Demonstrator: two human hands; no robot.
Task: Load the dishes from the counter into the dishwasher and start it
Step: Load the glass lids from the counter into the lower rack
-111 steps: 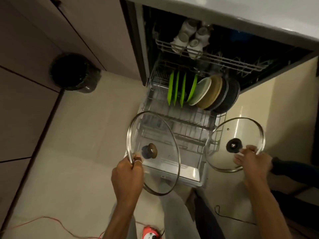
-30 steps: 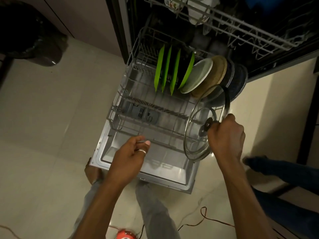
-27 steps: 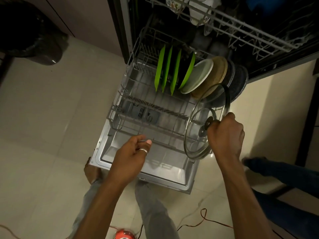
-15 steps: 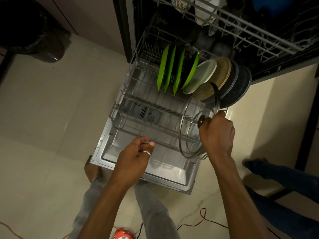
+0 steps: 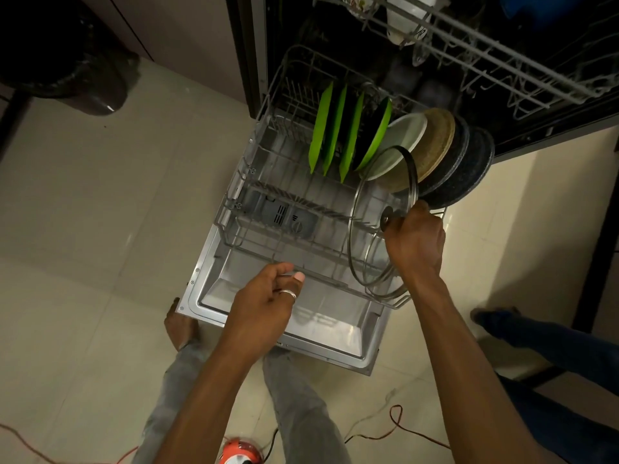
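The dishwasher's lower rack [image 5: 234,195] is pulled out over the open door [image 5: 335,333]. My right hand [image 5: 415,242] grips the dark knob of a glass lid [image 5: 371,202], which stands on edge at the rack's right side, in front of the plates. Several green plates [image 5: 335,132] stand upright at the back, followed by a white plate [image 5: 402,139], a tan plate [image 5: 435,139] and dark plates [image 5: 469,162]. My left hand [image 5: 264,303] is curled on the rack's front rail.
The upper rack [image 5: 502,51] with cups [image 5: 402,15] juts out above. A black bin [image 5: 77,72] stands at the far left. Red cables [image 5: 395,426] and an orange object [image 5: 239,453] lie on the floor. Another person's legs [image 5: 552,346] are at right.
My left hand let go of the larger glass lid it held earlier. The right hand turned its lid edge-on and shifted it left and down into the rack's right side.
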